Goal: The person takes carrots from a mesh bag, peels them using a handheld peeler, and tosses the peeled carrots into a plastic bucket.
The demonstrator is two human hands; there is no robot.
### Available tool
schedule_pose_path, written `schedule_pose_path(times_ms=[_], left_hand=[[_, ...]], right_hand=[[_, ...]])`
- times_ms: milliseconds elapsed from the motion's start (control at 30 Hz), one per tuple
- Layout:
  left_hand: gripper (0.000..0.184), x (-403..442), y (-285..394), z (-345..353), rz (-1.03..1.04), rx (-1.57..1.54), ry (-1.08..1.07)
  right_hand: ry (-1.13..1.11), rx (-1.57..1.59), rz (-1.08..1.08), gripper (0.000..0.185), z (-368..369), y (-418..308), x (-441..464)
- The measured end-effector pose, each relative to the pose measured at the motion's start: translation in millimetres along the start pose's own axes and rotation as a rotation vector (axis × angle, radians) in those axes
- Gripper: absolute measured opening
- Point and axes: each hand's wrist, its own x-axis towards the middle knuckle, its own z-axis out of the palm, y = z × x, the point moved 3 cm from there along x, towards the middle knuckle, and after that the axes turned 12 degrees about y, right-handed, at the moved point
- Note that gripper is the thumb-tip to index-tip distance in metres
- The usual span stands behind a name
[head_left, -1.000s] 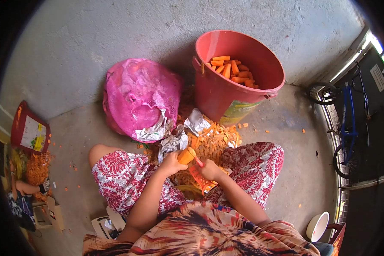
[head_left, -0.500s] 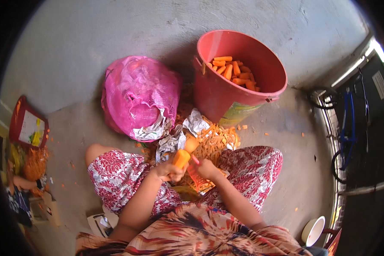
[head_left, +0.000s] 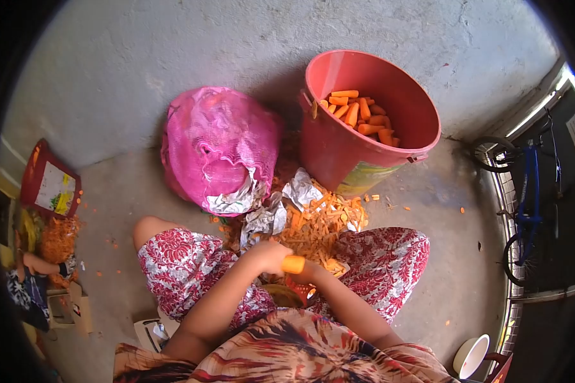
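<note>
My left hand [head_left: 269, 256] is closed around a peeled carrot [head_left: 293, 264], its blunt end pointing right. My right hand [head_left: 310, 272] is right beside the carrot, partly covered by it, with the fingers bent. The red handle it gripped in the earlier frame is hidden now. Beneath my hands, between my legs, is a red and yellowish object [head_left: 287, 295], mostly covered. Carrot peelings [head_left: 329, 220] lie heaped in front of me, with crumpled silvery sheets [head_left: 265, 220] among them.
A red bucket [head_left: 370, 150] holding peeled carrots stands ahead, right of a full pink mesh sack [head_left: 217, 137]. At left are another red bucket [head_left: 35, 182], more peelings [head_left: 59, 246] and another person's arm [head_left: 39, 264]. A white bowl [head_left: 471, 356] and blue bicycle [head_left: 528, 198] are at right.
The carrot has tipped from upright-leaning to lying sideways, and my left hand has moved right over it. My right hand is now lower and partly behind the carrot. The view has shifted slightly.
</note>
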Motion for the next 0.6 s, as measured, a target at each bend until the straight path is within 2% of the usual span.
schedule_pose_path(times_ms=[33,100,167,200,233,267,300,333,367,433,533,600], left_hand=[[0.039,6.2,2.2,-10.7,-0.086,0.358,-0.24],[0.033,24.7,6.0,-32.1,-0.115,0.427,-0.16],[0.037,46.3,26.5,-82.9,0.073,0.288,-0.098],[0.039,50.7,43.1,-120.7,0.223,0.169,0.036],[0.043,69.2,47.8,-149.2,0.315,0.02,0.049],[0.046,78.3,54.7,-181.7,0.336,-0.351,0.27],[0.052,79.0,65.4,-212.0,0.258,-0.388,0.541],[0.057,92.0,64.9,-229.8,0.301,-0.3,0.818],[0.06,91.2,70.7,-244.0,0.231,-0.25,0.799],[0.051,102.2,58.1,-240.5,0.242,-0.107,1.011],[0.042,102.1,9.8,-215.0,0.025,-0.03,0.711],[0.036,106.9,-61.2,-177.9,-0.117,0.122,0.479]], right_hand=[[-0.132,-0.054,0.097,0.021,-11.1,-17.5,-2.1],[-0.391,-0.179,0.289,0.018,-62.4,-75.7,-9.7],[-0.378,-0.28,0.189,0.019,-56.1,-70.2,-6.7],[-0.362,-0.29,0.168,0.02,-54.9,-69.7,-6.0],[-0.348,-0.298,0.149,0.02,-54.2,-69.2,-4.8],[-0.341,-0.273,0.157,0.022,-59.2,-74.8,-5.0],[-0.332,-0.247,0.166,0.024,-68.9,-84.9,-6.0],[-0.323,-0.223,0.175,0.026,-74.6,-90.1,-6.5],[-0.297,-0.215,0.196,0.027,-75.5,-88.4,-6.6],[-0.249,-0.204,0.238,0.03,-77.6,-81.0,-5.5],[-0.258,-0.055,0.272,0.032,-73.0,-70.7,-3.4],[-0.21,-0.176,0.27,0.028,-74.5,-74.6,-5.4]])
